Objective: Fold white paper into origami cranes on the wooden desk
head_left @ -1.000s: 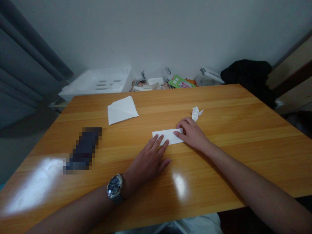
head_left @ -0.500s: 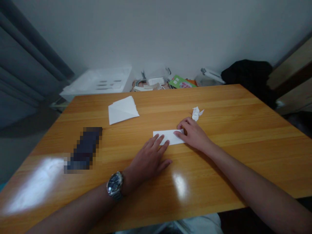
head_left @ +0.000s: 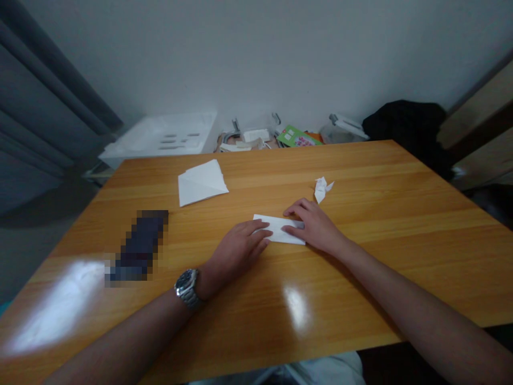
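A narrow folded strip of white paper (head_left: 276, 228) lies flat near the middle of the wooden table (head_left: 360, 256). My left hand (head_left: 236, 248), with a watch on the wrist, rests on the strip's left end, its fingers curled together over the paper. My right hand (head_left: 311, 226) presses down on the strip's right end with the fingers together and bent. Just beyond my right hand sits a small folded white paper figure (head_left: 321, 189).
A folded white paper sheet (head_left: 201, 183) lies at the far left of the table. A dark blurred-out object (head_left: 138, 245) sits on the left side. Behind the table's far edge are a white box (head_left: 160, 136), clutter and a black bag (head_left: 404, 123).
My left hand has slid up and curled its fingers onto the strip's left end. My right hand has shifted a little toward me along the strip, which has turned slightly.
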`<state>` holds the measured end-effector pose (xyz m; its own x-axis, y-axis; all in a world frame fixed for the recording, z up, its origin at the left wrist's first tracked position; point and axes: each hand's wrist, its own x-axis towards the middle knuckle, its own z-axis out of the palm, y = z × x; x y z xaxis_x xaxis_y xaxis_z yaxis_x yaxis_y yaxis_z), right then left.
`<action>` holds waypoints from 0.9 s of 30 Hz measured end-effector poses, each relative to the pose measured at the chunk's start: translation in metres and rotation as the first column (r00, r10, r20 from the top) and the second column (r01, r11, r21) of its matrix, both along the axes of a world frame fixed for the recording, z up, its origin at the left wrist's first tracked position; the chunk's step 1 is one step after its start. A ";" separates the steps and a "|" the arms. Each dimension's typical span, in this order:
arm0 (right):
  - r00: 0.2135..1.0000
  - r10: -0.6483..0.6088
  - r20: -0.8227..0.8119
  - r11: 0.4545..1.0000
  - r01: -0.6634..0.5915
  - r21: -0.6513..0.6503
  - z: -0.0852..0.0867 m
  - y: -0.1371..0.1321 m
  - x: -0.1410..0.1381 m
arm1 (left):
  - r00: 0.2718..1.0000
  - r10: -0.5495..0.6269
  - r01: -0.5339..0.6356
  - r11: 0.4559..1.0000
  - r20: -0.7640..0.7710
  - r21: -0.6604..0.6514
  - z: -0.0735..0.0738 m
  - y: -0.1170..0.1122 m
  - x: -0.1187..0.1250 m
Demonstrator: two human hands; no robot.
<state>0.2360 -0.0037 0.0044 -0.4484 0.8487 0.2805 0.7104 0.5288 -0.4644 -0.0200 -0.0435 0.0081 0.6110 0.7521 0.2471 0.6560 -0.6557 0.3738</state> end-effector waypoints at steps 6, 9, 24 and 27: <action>1.000 -0.009 -0.008 1.000 0.008 -0.012 -0.005 0.001 0.001 | 0.990 0.131 -0.131 0.991 0.041 -0.004 -0.002 0.023 -0.002; 1.000 -0.004 0.006 1.000 0.004 -0.014 -0.005 0.002 0.000 | 0.982 0.189 -0.188 0.982 -0.030 0.023 -0.001 0.032 -0.007; 1.000 0.015 0.025 1.000 -0.015 0.005 -0.004 0.000 -0.002 | 0.993 0.114 -0.120 0.967 -0.040 -0.224 0.011 0.058 -0.014; 0.999 0.017 0.028 1.000 -0.017 0.003 -0.004 0.000 -0.002 | 0.991 0.115 -0.126 0.964 -0.062 -0.233 0.011 0.058 -0.014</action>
<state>0.2344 -0.0037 0.0001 -0.4705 0.8399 0.2704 0.7138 0.5425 -0.4429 -0.0338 0.0143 0.0195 0.5190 0.8544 0.0264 0.7456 -0.4677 0.4747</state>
